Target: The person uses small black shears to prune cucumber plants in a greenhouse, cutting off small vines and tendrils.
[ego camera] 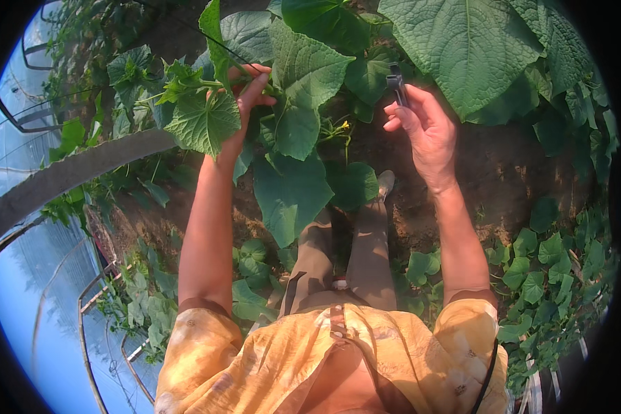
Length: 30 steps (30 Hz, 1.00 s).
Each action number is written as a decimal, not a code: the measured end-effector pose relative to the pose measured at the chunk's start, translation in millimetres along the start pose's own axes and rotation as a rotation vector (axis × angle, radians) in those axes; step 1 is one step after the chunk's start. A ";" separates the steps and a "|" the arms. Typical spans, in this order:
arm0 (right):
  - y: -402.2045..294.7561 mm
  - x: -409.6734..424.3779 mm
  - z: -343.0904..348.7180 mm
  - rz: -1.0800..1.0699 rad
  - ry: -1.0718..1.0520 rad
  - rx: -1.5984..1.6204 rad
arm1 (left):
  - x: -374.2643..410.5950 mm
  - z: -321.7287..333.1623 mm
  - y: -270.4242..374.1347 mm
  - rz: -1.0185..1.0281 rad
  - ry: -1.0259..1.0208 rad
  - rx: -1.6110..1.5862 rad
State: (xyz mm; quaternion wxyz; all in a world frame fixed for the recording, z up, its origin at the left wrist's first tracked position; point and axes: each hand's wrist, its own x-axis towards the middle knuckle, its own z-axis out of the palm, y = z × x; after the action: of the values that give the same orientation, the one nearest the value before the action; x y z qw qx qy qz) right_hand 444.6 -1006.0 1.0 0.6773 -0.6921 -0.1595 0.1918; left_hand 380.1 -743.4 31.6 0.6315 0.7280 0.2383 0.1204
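Observation:
My left hand [247, 98] is raised among the leaves of a cucumber vine, thumb and fingers closed around its green stem [211, 83] near the growing tip. A thin dark string [218, 43] slants down from the upper left to these fingers. One broad leaf [204, 121] hangs over my left wrist, and another leaf [310, 67] stands just right of the fingertips. Pinched upright between the thumb and fingers of my right hand [428, 132] is a small dark clip [397, 85]. That hand is apart from the stem, below a large leaf [460, 52].
A small yellow flower [345, 124] shows between my hands. Bare soil [497, 155] runs across behind the vine. Low leafy plants [543, 264] grow at the right. A curved grey bar [83, 168] crosses the left side before the clear film wall [46, 290].

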 end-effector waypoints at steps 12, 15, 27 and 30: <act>-30.1 63.9 77.6 -0.397 -0.103 -0.365 | 9.2 11.8 -2.2 -0.008 -0.119 -0.135; -14.9 71.3 60.1 -0.543 -0.132 -0.618 | 14.5 14.9 0.2 0.035 -0.170 -0.121; -18.2 105.4 35.6 -0.750 -0.288 -0.747 | 25.0 16.0 -8.3 0.075 -0.325 -0.051; -20.7 111.1 33.0 -0.727 -0.337 -0.820 | 26.8 22.0 -11.1 0.083 -0.342 -0.067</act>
State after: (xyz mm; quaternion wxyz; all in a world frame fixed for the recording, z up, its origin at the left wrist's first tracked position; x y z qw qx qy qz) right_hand 526.8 -923.0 16.0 0.3412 -0.7586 -0.5546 -0.0232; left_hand 411.3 -748.0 13.6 0.6812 0.7256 0.0930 0.0286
